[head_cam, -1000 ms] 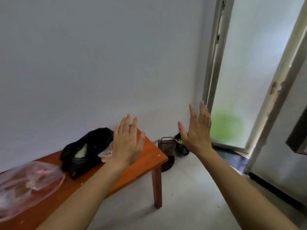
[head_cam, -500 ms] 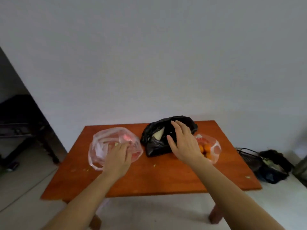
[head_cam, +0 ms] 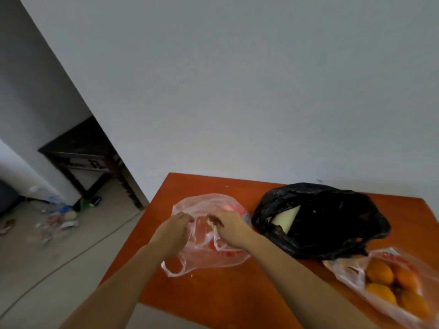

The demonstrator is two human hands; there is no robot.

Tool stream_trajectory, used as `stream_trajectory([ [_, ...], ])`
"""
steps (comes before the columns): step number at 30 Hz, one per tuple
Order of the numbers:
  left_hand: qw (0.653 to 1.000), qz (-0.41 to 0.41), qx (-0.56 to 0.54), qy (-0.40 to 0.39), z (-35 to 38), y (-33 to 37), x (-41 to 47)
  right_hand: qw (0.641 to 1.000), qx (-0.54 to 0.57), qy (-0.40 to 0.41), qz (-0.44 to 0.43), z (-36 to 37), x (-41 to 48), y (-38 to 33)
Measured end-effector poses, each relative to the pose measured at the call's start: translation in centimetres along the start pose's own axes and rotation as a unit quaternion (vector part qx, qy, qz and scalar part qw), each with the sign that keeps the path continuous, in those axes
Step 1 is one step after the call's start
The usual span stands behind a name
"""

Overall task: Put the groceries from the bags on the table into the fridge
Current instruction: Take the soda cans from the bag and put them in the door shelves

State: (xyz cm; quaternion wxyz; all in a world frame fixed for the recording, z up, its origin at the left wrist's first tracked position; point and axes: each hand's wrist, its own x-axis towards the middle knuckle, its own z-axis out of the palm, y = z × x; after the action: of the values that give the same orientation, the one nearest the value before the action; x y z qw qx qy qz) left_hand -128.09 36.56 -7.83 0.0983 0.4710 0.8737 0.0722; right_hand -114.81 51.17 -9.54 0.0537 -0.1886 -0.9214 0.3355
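Found three bags on the orange surface: pink-tinted bag toward the left end, black bag just beside it in the middle, bag of oranges at the near right. Noted left hand and right hand both at the mouth of the pink-tinted bag, with fingers curled and pinching its film on opposite sides. Could not make out the contents beyond a red patch through the plastic. Saw no fridge in this view. Judged as the opening step, with nothing unloaded yet. Recommended: draw the two pinches apart evenly, keep the base down on the surface, avoid tearing the thin film, release one hand only after opening the mouth fully, then lift items out singly
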Motion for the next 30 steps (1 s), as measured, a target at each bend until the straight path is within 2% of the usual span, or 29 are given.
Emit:
stream_trajectory([
  [3, 1.000, 0.012, -0.023, -0.017, 1.7, -1.3, 3.4, 0.996, 0.060, -0.062, 0.039, 3.6, 3.3, 1.3],
  [6, 0.996, 0.054, -0.044, -0.051, 3.7, -3.0, 7.4, 0.988, 0.095, -0.069, 0.100, 4.9, 5.6, 2.7],
  [9, 0.990, 0.099, -0.041, -0.095, 5.9, -4.9, 12.2, 0.980, 0.078, -0.048, 0.177, 5.1, 7.9, 5.1],
  [12, 0.989, 0.119, -0.035, -0.082, 7.1, -6.2, 17.2, 0.969, 0.071, 0.005, 0.237, 4.3, 10.5, 7.5],
  [16, 0.978, 0.164, -0.048, -0.120, 7.7, -6.0, 21.9, 0.952, -0.014, -0.015, 0.307, 3.2, 12.9, 10.3],
  [23, 0.969, 0.167, -0.062, -0.172, 12.0, -5.9, 26.3, 0.934, 0.003, -0.016, 0.356, 4.4, 13.4, 13.5],
  [28, 0.947, 0.098, -0.071, -0.296, 15.5, -5.8, 26.2, 0.918, -0.032, -0.081, 0.388, 6.6, 14.1, 16.2],
  [30, 0.942, 0.073, -0.059, -0.321, 16.6, -5.9, 25.8, 0.910, -0.059, -0.113, 0.394, 6.8, 14.5, 17.2],
])
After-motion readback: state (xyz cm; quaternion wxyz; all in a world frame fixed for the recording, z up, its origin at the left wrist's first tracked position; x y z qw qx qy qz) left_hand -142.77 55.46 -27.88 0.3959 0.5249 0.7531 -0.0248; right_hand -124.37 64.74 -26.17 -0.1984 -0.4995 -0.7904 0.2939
